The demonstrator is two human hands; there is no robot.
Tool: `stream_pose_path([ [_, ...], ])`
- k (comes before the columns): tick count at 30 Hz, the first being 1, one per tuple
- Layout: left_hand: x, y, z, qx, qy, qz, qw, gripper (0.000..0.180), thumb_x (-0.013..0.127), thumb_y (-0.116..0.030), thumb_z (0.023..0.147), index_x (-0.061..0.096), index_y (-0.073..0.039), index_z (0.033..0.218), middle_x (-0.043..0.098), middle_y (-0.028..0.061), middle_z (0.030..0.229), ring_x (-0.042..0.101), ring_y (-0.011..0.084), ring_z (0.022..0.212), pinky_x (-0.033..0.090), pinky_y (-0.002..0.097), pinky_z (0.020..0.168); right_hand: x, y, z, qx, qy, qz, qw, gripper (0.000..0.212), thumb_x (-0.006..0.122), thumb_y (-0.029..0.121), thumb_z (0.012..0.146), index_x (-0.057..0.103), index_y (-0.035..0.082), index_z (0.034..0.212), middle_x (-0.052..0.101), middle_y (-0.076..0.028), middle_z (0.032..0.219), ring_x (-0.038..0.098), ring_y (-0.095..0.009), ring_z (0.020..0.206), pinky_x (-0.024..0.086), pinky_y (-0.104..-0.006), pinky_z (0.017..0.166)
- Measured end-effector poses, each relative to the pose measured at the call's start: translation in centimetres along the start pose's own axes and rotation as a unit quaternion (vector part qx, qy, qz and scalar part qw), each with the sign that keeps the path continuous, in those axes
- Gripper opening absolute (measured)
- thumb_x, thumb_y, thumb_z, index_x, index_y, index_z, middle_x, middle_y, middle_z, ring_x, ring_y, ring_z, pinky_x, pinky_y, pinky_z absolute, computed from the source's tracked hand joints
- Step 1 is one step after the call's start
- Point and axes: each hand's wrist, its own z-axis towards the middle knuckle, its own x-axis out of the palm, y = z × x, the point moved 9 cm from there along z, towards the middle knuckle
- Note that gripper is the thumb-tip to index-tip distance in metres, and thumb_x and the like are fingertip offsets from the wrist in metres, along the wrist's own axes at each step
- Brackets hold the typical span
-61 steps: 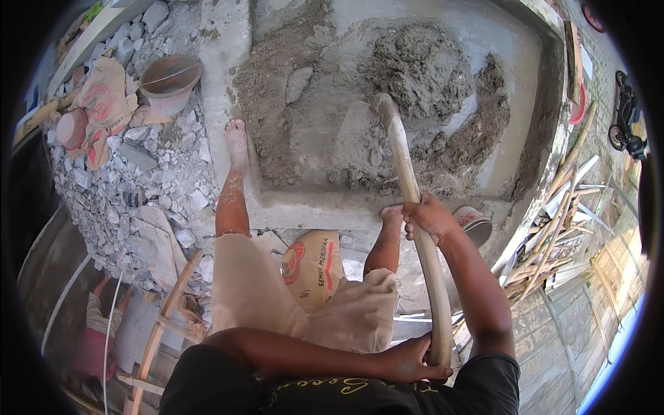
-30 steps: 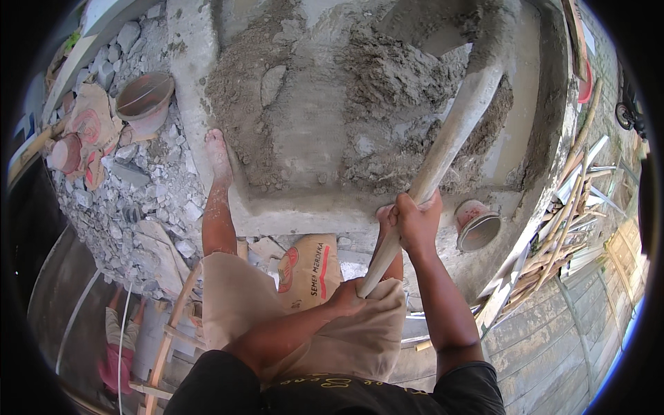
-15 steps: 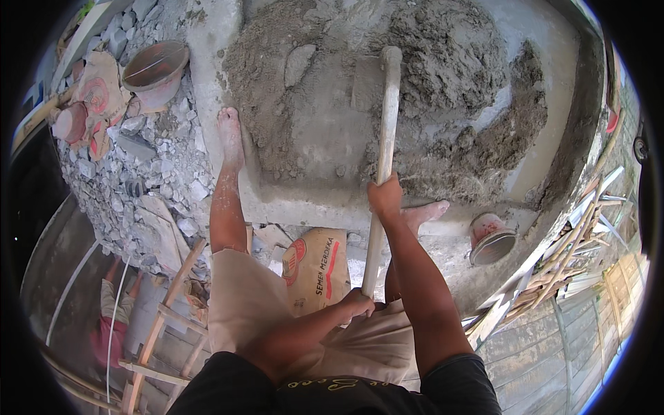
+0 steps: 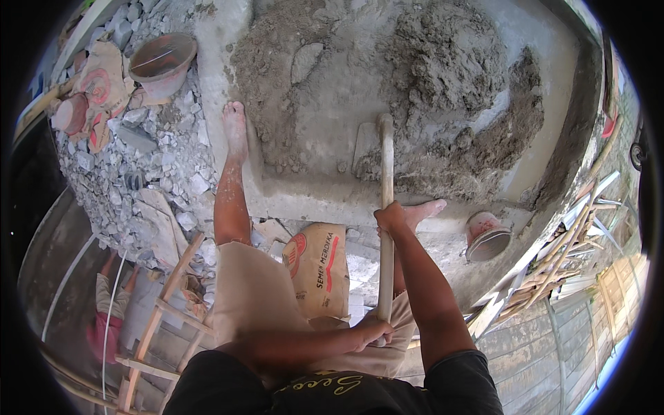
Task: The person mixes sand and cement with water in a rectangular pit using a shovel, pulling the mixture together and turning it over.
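Both my hands are wrapped round the long wooden handle of a hoe (image 4: 387, 159). My left hand (image 4: 372, 333) grips the butt end, close to my body. Farther up, my right hand (image 4: 391, 217) holds the middle of the handle. The hoe's flat blade (image 4: 364, 147) is smeared with grey and rests in the mortar trough, at the left edge of a wet mortar heap (image 4: 446, 62). Part of the blade is covered by mortar. A looser, rougher mortar patch (image 4: 266, 76) lies along the trough's left side, with a stone-like lump (image 4: 306, 62) on it.
My bare feet stand by the trough's low concrete rim (image 4: 297, 204). A bucket (image 4: 488, 236) lies tilted at right; a basin (image 4: 163, 62) sits on rubble (image 4: 152, 162) at left. Below are a paper cement sack (image 4: 315, 270) and a wooden ladder (image 4: 149, 332). Another person (image 4: 107, 325) is lower left.
The hoe has been drawn toward me, its blade sliding nearer through the trough. My left hand has come closer to my body, and my right hand has moved nearer too.
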Motion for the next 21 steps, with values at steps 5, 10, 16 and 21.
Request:
stream_pose_path([
  [5,6.5,-2.1,-1.4,0.041,0.162,0.031,0.985,0.018,0.068,-0.021,0.080,0.059,-0.008,0.090,0.058,0.0015,0.082,0.053,0.0127,0.077,0.041,0.0288,0.071,-3.8,2.2,-1.9,0.028,0.093,0.035,0.995,0.015,0.057,0.005,0.079,0.051,-0.009,0.081,0.055,-0.014,0.058,0.056,-0.024,0.044,0.046,-0.0406,0.037],
  [10,12.8,-4.4,-6.8,0.078,0.241,0.090,0.963,0.044,0.074,-0.032,0.081,0.054,-0.004,0.109,0.058,0.0028,0.092,0.054,0.0129,0.088,0.042,0.0299,0.079,-9.2,3.8,-6.2,-0.039,0.119,0.029,0.992,0.019,0.061,0.006,0.079,0.050,-0.009,0.086,0.056,-0.013,0.061,0.056,-0.022,0.046,0.048,-0.0390,0.039],
  [16,21.5,-1.5,-13.5,0.184,0.467,0.184,0.845,0.073,0.065,-0.051,0.088,0.036,0.002,0.129,0.053,0.0107,0.117,0.051,0.0183,0.111,0.041,0.0304,0.096,-16.9,7.0,-19.6,-0.039,0.101,0.104,0.989,0.029,0.058,0.002,0.081,0.045,-0.004,0.106,0.053,-0.008,0.067,0.054,-0.017,0.047,0.048,-0.0329,0.041],
  [21,20.8,3.5,-13.8,0.155,0.426,0.354,0.818,0.082,0.061,-0.056,0.089,0.031,0.004,0.136,0.054,0.0161,0.122,0.056,0.0262,0.113,0.045,0.0346,0.095,-21.4,7.3,-28.4,-0.122,0.018,0.179,0.976,0.037,0.053,-0.003,0.081,0.041,0.002,0.116,0.051,-0.007,0.066,0.051,-0.016,0.045,0.047,-0.0312,0.041],
])
